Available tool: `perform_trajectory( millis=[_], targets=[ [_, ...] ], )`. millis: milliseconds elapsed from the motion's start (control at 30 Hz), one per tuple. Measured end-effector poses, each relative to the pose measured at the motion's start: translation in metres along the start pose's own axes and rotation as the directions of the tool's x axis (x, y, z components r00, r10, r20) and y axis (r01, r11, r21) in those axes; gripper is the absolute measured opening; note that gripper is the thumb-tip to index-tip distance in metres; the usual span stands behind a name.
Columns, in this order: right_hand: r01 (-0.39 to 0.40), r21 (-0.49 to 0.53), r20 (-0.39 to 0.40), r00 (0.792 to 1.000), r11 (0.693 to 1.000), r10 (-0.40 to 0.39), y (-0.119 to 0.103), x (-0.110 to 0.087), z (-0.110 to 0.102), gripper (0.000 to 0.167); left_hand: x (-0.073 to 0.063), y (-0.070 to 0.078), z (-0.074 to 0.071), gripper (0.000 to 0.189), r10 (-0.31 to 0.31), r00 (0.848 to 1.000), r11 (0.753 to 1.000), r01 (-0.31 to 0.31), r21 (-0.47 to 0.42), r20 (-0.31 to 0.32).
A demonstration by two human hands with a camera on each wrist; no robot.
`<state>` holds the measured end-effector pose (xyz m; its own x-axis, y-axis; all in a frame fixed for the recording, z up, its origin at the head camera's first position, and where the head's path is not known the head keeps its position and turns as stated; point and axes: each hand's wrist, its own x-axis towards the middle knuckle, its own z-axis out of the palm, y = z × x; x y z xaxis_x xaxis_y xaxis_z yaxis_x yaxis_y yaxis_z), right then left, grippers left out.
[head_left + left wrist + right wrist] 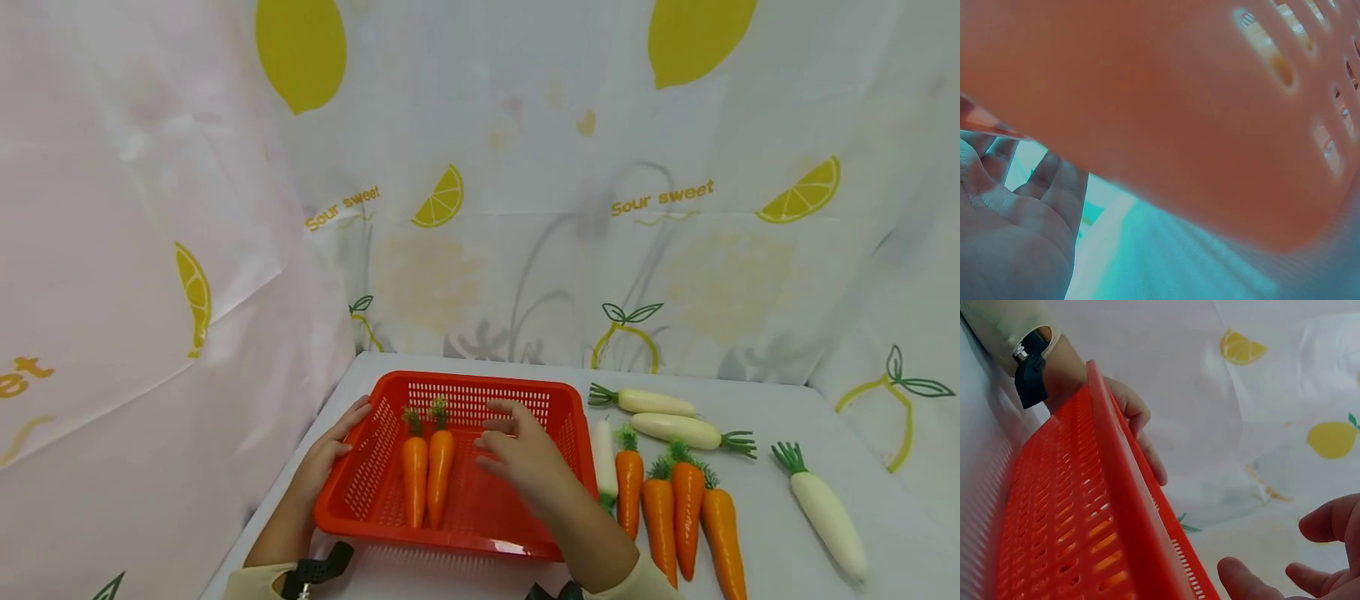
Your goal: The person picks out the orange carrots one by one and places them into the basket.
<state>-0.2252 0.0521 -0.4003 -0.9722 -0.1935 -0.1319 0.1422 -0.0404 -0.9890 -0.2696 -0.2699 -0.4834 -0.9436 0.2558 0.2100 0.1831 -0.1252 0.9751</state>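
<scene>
In the head view, a red plastic basket (495, 392) holds two carrots with green tops, a left carrot (415, 482) and a right carrot (441, 475), lying side by side. My left hand (322, 458) touches the basket's left rim from outside, fingers fairly straight; the left wrist view shows its palm (1016, 231) beside the red wall. Over the right half of the basket hovers my right hand (528, 454), fingers spread and holding nothing. Its loose fingertips (1235, 575) appear beyond the basket rim (1129, 506) in the right wrist view.
Right of the basket lie several carrots (687, 500). A white radish (604, 458) lies close against the basket, two more, including one upper radish (656, 402), sit behind, and another radish (828, 521) is far right. A lemon-print curtain (525, 250) surrounds the white table (780, 567).
</scene>
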Motion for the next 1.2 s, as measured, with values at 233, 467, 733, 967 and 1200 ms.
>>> perform_trajectory(
  millis=[233, 467, 733, 967, 1200],
  targets=[
    [-0.006, -0.024, -0.043, 0.999, 1.000, 0.005, -0.001, -0.007, -0.011, 0.060, 0.000, 0.002, 0.002, 0.066, -0.050, 0.998, 0.998, 0.051, 0.032, -0.043],
    [0.036, -0.014, -0.069, 0.997, 0.999, -0.037, -0.004, -0.013, -0.024, 0.059, -0.001, 0.002, 0.001, 0.065, -0.028, 0.999, 0.999, 0.029, 0.046, -0.024],
    [0.106, 0.048, -0.111, 0.989, 0.993, -0.100, -0.005, -0.019, -0.038, 0.050, -0.001, 0.001, 0.001, 0.064, -0.031, 0.999, 0.999, 0.031, 0.041, -0.021],
    [0.171, 0.080, -0.187, 0.970, 0.982, -0.154, -0.002, -0.022, -0.049, 0.042, 0.001, 0.002, 0.003, 0.065, -0.037, 0.999, 0.999, 0.038, 0.029, -0.019],
    [0.153, 0.066, -0.195, 0.971, 0.986, -0.137, -0.002, -0.026, -0.059, 0.041, 0.000, 0.002, 0.003, 0.065, -0.054, 0.998, 0.998, 0.055, 0.029, -0.031]
  ],
)
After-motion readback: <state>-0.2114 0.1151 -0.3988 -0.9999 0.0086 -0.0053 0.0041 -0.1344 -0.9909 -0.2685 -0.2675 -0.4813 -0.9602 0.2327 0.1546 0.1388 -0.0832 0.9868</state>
